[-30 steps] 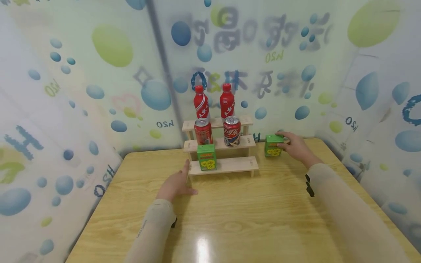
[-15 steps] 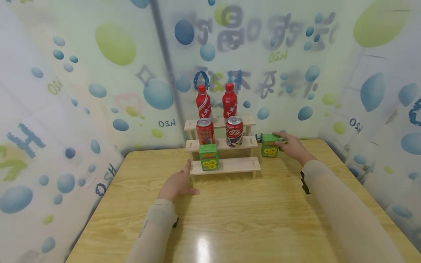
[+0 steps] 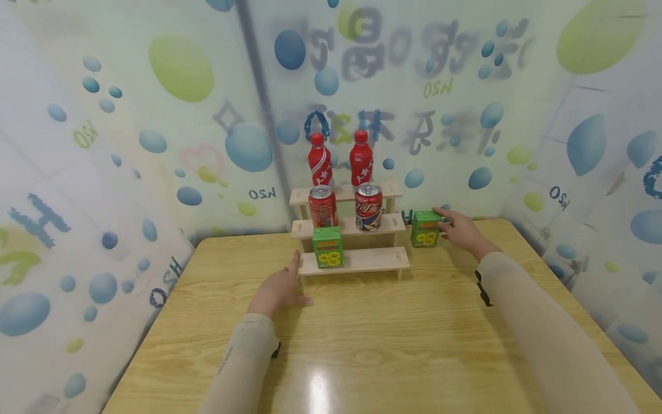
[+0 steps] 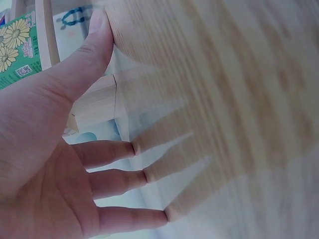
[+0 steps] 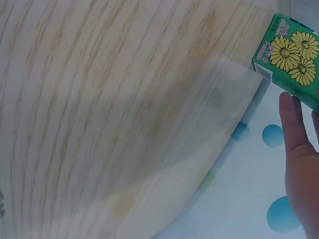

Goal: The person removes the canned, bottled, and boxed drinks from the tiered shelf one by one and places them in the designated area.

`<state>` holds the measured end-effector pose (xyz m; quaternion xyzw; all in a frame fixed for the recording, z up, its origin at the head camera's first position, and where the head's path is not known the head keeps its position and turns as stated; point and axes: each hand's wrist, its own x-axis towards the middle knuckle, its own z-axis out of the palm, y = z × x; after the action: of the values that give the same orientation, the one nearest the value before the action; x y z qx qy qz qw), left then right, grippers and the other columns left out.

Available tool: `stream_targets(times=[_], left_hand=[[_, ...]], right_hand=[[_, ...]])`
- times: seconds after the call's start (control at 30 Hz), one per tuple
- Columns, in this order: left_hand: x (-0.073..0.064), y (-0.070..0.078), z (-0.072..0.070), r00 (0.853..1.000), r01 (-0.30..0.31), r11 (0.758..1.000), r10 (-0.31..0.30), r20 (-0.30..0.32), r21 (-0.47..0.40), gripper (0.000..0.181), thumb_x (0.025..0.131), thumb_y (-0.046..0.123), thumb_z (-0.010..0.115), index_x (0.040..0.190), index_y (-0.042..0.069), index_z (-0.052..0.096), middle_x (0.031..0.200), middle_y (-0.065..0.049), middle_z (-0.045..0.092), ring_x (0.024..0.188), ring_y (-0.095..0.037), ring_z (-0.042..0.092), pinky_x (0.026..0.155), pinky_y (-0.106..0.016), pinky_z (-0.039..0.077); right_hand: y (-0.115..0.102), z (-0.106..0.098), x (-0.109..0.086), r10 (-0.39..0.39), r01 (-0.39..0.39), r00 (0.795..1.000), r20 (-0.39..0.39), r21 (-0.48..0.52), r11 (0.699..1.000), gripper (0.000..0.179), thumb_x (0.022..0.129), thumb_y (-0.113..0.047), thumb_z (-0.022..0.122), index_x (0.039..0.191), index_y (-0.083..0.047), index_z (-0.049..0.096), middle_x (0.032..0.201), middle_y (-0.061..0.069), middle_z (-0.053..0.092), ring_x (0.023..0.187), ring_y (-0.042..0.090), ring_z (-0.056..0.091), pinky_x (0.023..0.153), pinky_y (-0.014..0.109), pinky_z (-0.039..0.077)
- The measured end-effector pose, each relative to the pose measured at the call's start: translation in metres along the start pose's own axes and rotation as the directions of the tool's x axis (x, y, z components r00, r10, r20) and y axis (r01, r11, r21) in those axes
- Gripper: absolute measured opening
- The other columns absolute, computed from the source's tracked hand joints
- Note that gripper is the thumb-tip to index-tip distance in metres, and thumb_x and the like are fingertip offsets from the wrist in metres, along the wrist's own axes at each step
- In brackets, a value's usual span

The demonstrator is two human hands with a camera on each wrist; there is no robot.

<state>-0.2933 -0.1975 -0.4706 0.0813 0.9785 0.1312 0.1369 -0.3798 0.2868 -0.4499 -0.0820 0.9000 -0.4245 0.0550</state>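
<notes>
Our main worry here is a topple. Our right hand (image 3: 462, 230) isn't wrapped round the small green cardboard carton with yellow flowers (image 3: 426, 230); its fingers look fairly straight, tips just touching the carton's right side, so one careless sideways push could probably tip it or bump it into the three-tier pale wooden rack (image 3: 369, 260).

Our left hand (image 3: 276, 290) isn't holding anything either: fingers spread, index tip at the rack's left end, looks like contact. If we lean on that, the whole rack might shift, and we figure the two tall red bottles (image 3: 361, 164) up top would wobble first, then the two red metal cans (image 3: 368, 207).

As for where it is: the carton stands upright on the yellow wood-grain table (image 3: 362, 345), left of our right fingertips, just beside the rack's right end, well apart from our left hand.
</notes>
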Motion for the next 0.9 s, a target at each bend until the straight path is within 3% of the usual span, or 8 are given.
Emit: stream_targets(times=[0.23, 0.43, 0.53, 0.7, 0.9], left_hand=[[0.001, 0.0, 0.0, 1.0, -0.005, 1.0, 0.005, 0.001, 0.004, 0.138, 0.082, 0.054, 0.088, 0.172, 0.012, -0.008, 0.158, -0.034, 0.05, 0.144, -0.05, 0.054, 0.123, -0.061, 0.043], [0.002, -0.002, 0.001, 1.0, 0.003, 1.0, -0.003, 0.003, 0.002, 0.139, 0.081, 0.055, 0.088, 0.172, 0.013, -0.008, 0.158, -0.033, 0.049, 0.145, -0.05, 0.053, 0.124, -0.06, 0.042], [0.003, -0.003, 0.002, 1.0, 0.003, 1.0, -0.003, 0.0, 0.008, 0.139, 0.081, 0.056, 0.088, 0.172, 0.012, -0.008, 0.158, -0.034, 0.049, 0.145, -0.05, 0.053, 0.123, -0.06, 0.043], [0.003, -0.003, 0.002, 1.0, -0.003, 1.0, 0.003, -0.002, 0.008, 0.14, 0.081, 0.055, 0.088, 0.172, 0.012, -0.009, 0.159, -0.034, 0.048, 0.144, -0.051, 0.053, 0.123, -0.061, 0.043], [0.005, -0.003, 0.003, 1.0, 0.008, 1.0, -0.008, 0.003, -0.004, 0.14, 0.081, 0.055, 0.088, 0.172, 0.013, -0.009, 0.16, -0.035, 0.046, 0.146, -0.051, 0.051, 0.124, -0.06, 0.043]], right_hand=[[-0.002, -0.005, -0.003, -0.015, 0.016, 1.0, 0.019, -0.064, 0.998, 0.059, 0.116, -0.015, 0.042, 0.171, -0.009, 0.02, 0.171, 0.034, 0.024, 0.139, 0.053, 0.054, 0.11, 0.062, 0.055], [-0.016, -0.02, 0.001, -0.107, 0.113, 0.993, 0.038, -0.216, 0.97, 0.066, 0.113, -0.014, 0.049, 0.169, 0.001, 0.017, 0.167, 0.038, 0.027, 0.146, 0.062, 0.039, 0.116, 0.072, 0.043], [-0.036, -0.032, 0.003, -0.121, 0.127, 0.992, 0.037, -0.247, 0.961, 0.07, 0.112, -0.019, 0.053, 0.169, 0.0, 0.017, 0.169, 0.035, 0.026, 0.15, 0.062, 0.033, 0.12, 0.075, 0.036], [-0.079, -0.048, 0.005, -0.133, 0.137, 0.991, 0.034, -0.238, 0.962, 0.074, 0.113, -0.034, 0.055, 0.171, -0.006, 0.017, 0.172, 0.029, 0.027, 0.155, 0.055, 0.031, 0.12, 0.074, 0.036], [-0.137, -0.038, 0.008, -0.128, 0.119, 0.991, -0.035, -0.196, 0.973, 0.077, 0.108, -0.048, 0.058, 0.17, -0.015, 0.027, 0.168, 0.022, 0.041, 0.151, 0.045, 0.042, 0.117, 0.067, 0.045]])
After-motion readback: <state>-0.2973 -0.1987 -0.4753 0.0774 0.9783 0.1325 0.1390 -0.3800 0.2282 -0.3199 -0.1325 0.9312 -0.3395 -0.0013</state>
